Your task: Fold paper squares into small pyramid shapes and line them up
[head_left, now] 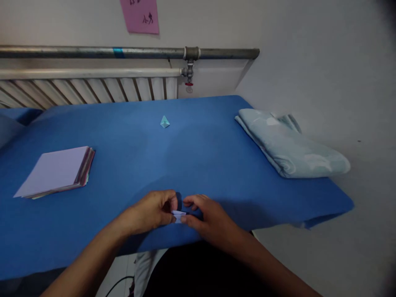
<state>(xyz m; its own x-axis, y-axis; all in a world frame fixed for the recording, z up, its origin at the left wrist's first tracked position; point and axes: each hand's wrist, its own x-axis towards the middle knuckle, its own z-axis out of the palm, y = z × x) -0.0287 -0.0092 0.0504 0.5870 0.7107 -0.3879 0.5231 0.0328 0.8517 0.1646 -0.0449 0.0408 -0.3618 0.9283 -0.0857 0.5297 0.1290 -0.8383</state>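
Observation:
Near the front edge of the blue-covered surface, a small folded piece of pale lilac paper (179, 215) lies between my hands. My left hand (154, 211) pinches its left end between thumb and fingers. At the right end, the thumb of my right hand (208, 216) presses on the paper while its fingers curve apart above. Parts of the paper are hidden by the fingertips. Farther back sits a small light-turquoise folded paper shape (165, 121), away from both hands.
A stack of coloured paper (57, 169) with a lilac sheet on top lies at the left. On the right rests a folded pale-green cloth (291, 146). A radiator (93, 88), a metal pipe (77, 52) and a red-handled valve (189, 78) run along the back wall.

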